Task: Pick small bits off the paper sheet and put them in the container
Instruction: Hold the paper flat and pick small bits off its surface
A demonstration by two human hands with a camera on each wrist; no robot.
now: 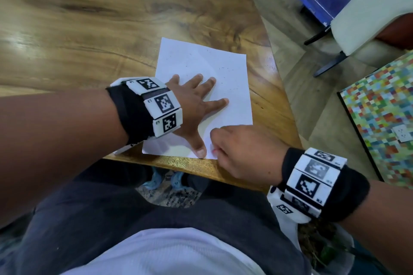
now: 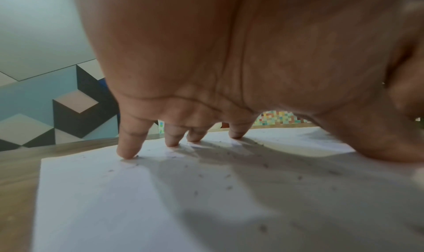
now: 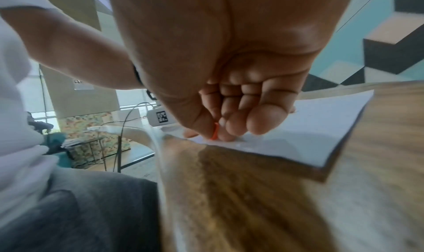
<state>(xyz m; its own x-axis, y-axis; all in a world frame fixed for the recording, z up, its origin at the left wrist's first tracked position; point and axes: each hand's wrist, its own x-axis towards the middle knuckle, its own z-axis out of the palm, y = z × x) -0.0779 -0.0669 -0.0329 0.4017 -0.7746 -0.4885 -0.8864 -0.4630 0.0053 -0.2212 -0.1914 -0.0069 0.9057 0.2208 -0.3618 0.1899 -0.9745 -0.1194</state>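
Observation:
A white paper sheet (image 1: pixel 201 62) lies on the wooden table (image 1: pixel 89 18), close to its near edge. Tiny dark bits (image 1: pixel 225 69) are scattered over it; in the left wrist view the bits (image 2: pixel 199 176) show as small specks. My left hand (image 1: pixel 194 111) presses flat on the sheet with fingers (image 2: pixel 128 147) spread. My right hand (image 1: pixel 241 152) is at the sheet's near right corner, fingers curled, pinching a small orange piece (image 3: pixel 214 134) between thumb and forefinger right at the paper (image 3: pixel 321 128). No container is clearly in view.
The table's near edge (image 1: pixel 178 165) runs just below both hands, above my lap. A white bag (image 1: pixel 312 241) with dark plant matter sits low on the right. A cream chair (image 1: pixel 357 29) and a multicoloured panel (image 1: pixel 380 118) stand to the right of the table.

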